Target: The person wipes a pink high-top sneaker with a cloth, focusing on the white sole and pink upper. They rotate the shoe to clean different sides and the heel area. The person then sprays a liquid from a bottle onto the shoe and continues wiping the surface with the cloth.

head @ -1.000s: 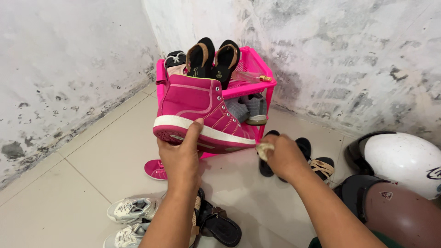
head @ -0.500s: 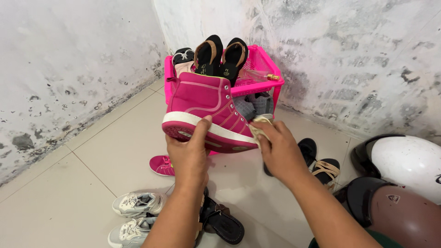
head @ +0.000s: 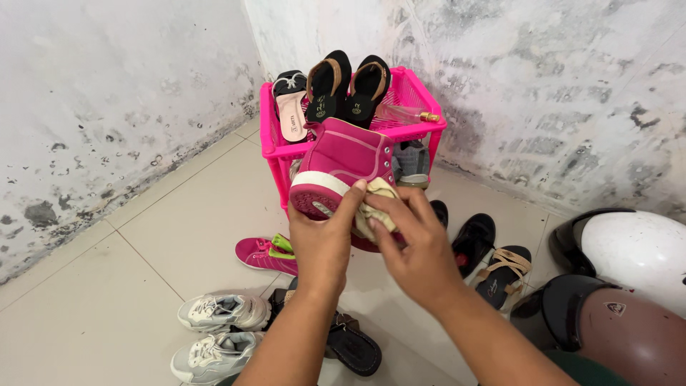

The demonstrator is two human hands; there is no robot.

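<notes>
Sneaker [head: 343, 171] first: from the head camera I see the pink high-top held up in front of the pink rack [head: 421, 129], heel and white sole edge turned toward me, toe aimed at the rack's front edge. My left hand [head: 325, 239] grips it from below, thumb hooked over the white sole rim, which I take as a way to keep the sole side open for rubbing. My right hand [head: 411, 246] is closed on a pale cloth [head: 375, 211], its fingers pressing the wad against the sole just beside the left thumb.

On the rack's top shelf, two black sandals [head: 346, 86] stand on end, with a pale slipper [head: 291, 114] at the left corner. On the tile floor [head: 143, 264] a second pink shoe [head: 266, 254] lies under my hands, white trainers [head: 214, 332] nearer me, black sandals to the right. Two helmets, one white [head: 632, 246] and one brown [head: 622, 336], sit at the right edge.

Against half a second ago, the sneaker has swung: then it showed its full side, now mostly the heel. The right hand has come in from the toe end to the middle of the sole, the cloth now bunched under it.
</notes>
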